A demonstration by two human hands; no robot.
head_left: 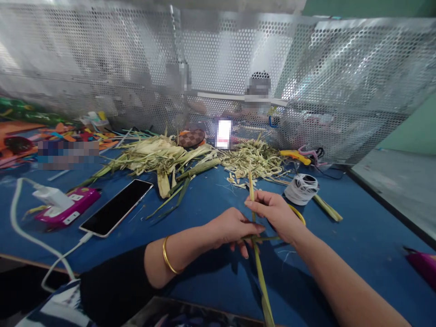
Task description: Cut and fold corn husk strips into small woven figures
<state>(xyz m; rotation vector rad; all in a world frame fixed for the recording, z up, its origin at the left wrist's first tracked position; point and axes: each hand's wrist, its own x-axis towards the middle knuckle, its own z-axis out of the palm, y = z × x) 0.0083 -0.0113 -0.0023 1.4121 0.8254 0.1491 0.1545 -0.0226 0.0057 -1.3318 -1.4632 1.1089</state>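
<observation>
Currently, in the head view, the right hand [274, 213] pinches the upper part of a long strip [260, 274] between thumb and fingertips. Below it, the left hand [231, 227] is nearly closed about the same strip, where a shorter strip [271, 238] crosses it above the table [204, 281]. So the two strips are brought together, but the left fingers partly hide the crossing, and whether it is fastened I cannot tell. Both ends of the long strip are loose. Work looks early: the leaf pile [146, 154] and shredded pile [255, 161] lie unjoined beyond, the thread [302, 190] standing beside the right hand.
</observation>
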